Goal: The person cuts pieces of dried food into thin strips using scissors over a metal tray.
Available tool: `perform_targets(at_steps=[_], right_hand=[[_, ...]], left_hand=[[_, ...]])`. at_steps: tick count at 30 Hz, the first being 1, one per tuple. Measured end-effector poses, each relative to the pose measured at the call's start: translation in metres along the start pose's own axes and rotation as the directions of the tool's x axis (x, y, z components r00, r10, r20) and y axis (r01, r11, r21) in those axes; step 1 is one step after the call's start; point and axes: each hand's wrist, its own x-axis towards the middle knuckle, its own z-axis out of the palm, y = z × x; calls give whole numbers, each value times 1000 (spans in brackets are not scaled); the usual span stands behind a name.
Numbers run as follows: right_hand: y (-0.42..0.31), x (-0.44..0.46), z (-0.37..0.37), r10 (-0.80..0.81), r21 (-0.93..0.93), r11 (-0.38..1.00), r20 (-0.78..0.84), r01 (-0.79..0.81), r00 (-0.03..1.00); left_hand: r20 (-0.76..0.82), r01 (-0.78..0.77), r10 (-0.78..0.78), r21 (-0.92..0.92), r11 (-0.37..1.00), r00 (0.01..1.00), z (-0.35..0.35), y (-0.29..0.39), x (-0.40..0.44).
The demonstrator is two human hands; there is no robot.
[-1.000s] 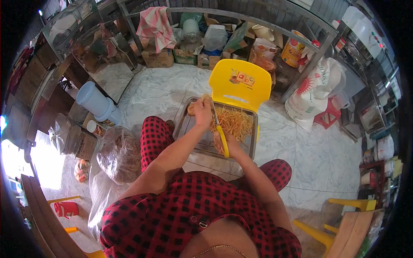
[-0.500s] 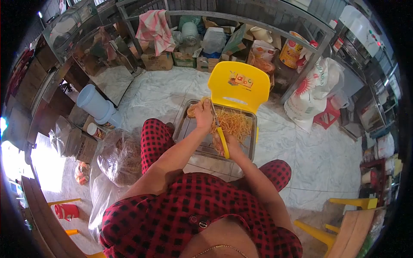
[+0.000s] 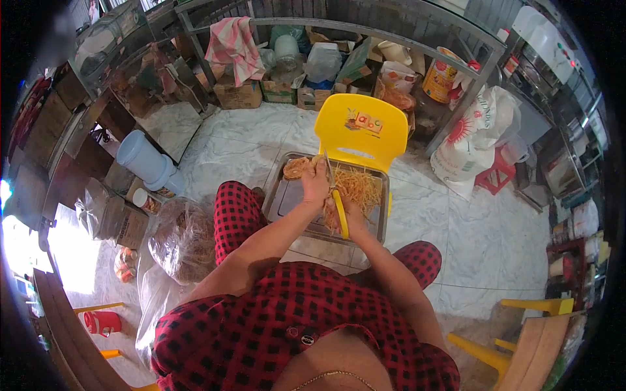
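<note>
My right hand [image 3: 353, 221] is closed round the yellow handle of a pair of scissors [image 3: 340, 212], whose blades point up and away from me. Beside the blades, my left hand [image 3: 315, 184] grips a small light-brown piece, mostly hidden by the fingers. Both hands are over a metal tray [image 3: 274, 201] standing at a yellow chair [image 3: 362, 127]. Thin yellow-brown strips [image 3: 357, 189] lie heaped in the tray's right part. A round brownish piece [image 3: 296, 169] rests in its upper left corner.
On the left are pale blue buckets [image 3: 141, 156] and a clear bag [image 3: 180, 238] of brown material. Boxes and bags fill a shelf behind the chair. A white sack [image 3: 464, 146] stands at the right near a red stool [image 3: 495, 174]. Yellow-legged furniture is at lower right.
My left hand has shifted slightly right and toward me, uncovering more of the round piece in the tray's corner. My right hand keeps hold of the scissors.
</note>
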Motion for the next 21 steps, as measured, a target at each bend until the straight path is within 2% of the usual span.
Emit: perform_targets(at_steps=[2,4,8,10,11,13,14,16,21], right_hand=[[14,7,0,-15,-57,998,-21,13,1000],[21,11,0,-40,-233,972,-39,29,998],[11,4,2,-27,-130,991,25,30,999],[4,0,3,29,-42,999,131,-24,991],[4,0,4,29,-44,999,134,-24,991],[6,-1,4,-53,43,998,197,46,979],[7,-2,4,-54,44,998,200,46,978],[5,-1,2,-50,76,997,261,31,964],[2,-4,2,40,-37,999,248,-32,968]], left_hand=[[-8,-15,14,-26,1000,1000,-2,-10,3],[9,-69,70,-53,996,998,-5,-18,6],[-58,-102,97,-93,990,994,-8,-21,16],[-66,-99,102,51,994,993,-18,-18,32],[-70,-99,102,51,994,992,-19,-16,38],[-115,-134,143,82,988,983,-21,-6,48],[-118,-135,144,83,987,983,-23,-8,56],[-101,-174,166,-75,982,981,-23,-15,68],[-101,-204,206,32,978,973,-25,-19,73]])
